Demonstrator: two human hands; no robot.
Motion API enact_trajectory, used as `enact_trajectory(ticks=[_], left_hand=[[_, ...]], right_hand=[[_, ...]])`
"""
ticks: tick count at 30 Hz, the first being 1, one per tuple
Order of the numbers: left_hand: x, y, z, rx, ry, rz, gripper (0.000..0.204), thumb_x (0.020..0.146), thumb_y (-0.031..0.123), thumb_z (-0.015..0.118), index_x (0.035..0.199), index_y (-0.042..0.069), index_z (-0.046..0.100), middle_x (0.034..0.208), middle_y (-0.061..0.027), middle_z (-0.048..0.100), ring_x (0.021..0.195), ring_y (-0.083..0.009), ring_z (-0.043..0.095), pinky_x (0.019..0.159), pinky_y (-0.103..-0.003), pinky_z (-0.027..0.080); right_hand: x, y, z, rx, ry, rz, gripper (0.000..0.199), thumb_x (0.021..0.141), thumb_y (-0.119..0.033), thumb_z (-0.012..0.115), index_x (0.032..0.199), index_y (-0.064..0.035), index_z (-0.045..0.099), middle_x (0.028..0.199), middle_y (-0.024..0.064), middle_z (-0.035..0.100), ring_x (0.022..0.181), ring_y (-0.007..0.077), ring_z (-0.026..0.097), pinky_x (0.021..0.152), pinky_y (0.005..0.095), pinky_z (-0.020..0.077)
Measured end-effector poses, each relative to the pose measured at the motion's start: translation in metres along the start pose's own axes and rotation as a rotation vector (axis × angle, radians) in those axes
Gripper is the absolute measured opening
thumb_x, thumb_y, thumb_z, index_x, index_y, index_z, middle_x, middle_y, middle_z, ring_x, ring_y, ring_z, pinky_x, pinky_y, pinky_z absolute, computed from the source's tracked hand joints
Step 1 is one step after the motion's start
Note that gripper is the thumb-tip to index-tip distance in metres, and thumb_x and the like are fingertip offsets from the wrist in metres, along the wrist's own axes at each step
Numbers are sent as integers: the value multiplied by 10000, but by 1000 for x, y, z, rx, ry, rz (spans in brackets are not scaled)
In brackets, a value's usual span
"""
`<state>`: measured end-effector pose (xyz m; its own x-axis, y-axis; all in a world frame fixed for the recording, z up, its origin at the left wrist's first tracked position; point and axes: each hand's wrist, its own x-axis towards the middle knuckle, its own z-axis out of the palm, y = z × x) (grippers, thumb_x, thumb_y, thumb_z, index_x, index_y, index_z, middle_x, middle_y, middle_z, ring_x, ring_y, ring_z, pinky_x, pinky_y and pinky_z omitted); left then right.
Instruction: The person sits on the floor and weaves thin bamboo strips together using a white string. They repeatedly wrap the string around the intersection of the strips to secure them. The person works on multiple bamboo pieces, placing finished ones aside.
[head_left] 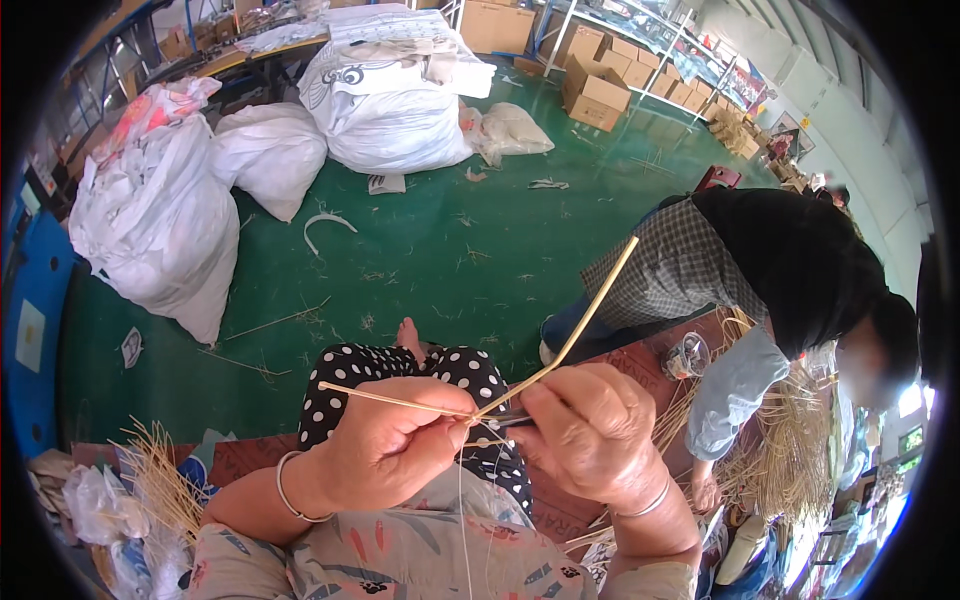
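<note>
Over my lap, my left hand [385, 445] pinches a crossing of straw strands between thumb and fingertips. One short strand [370, 397] sticks out leftward above that hand. A longer, thicker yellow strand [600, 300] rises from the crossing to the upper right, bent partway up. A thin pale thread [463, 525] hangs down from the pinch. Close by on the right, my right hand [592, 435] is closed on a slim dark metal tool [513, 418], mostly hidden by the fingers; its kind cannot be made out. The tool's end lies near the crossing.
At my right, a person [790, 260] bends over a large pile of straw [785, 450]. Another straw bundle [165, 480] lies at my left. Stuffed white sacks [165, 220] stand ahead on the green floor [420, 260], which carries scraps. Cardboard boxes [595, 95] stand farther back.
</note>
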<state>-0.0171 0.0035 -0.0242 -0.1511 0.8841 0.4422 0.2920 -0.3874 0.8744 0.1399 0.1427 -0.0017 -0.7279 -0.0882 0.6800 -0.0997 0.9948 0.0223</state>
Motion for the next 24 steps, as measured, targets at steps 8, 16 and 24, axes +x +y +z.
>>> enact_trajectory(ticks=[8,16,24], left_hand=[[1,0,6,31,21,-54,130,765,-75,512,888,-46,541,660,-66,546,535,-93,506,460,-221,390],[4,-9,11,112,68,15,119,766,-65,515,880,-44,545,646,-66,539,527,-92,479,454,-228,373],[5,-15,5,20,60,-63,89,807,-28,533,886,-61,559,668,-46,542,524,-63,463,456,-216,361]], right_hand=[[-1,-1,14,56,31,-47,306,585,-114,685,851,4,588,900,68,463,624,163,520,473,265,448],[2,-1,17,67,16,-12,282,571,-89,693,816,-6,582,844,60,481,605,176,528,477,274,452],[14,8,9,596,-69,395,228,603,-69,723,779,-34,581,691,77,569,589,209,557,510,294,453]])
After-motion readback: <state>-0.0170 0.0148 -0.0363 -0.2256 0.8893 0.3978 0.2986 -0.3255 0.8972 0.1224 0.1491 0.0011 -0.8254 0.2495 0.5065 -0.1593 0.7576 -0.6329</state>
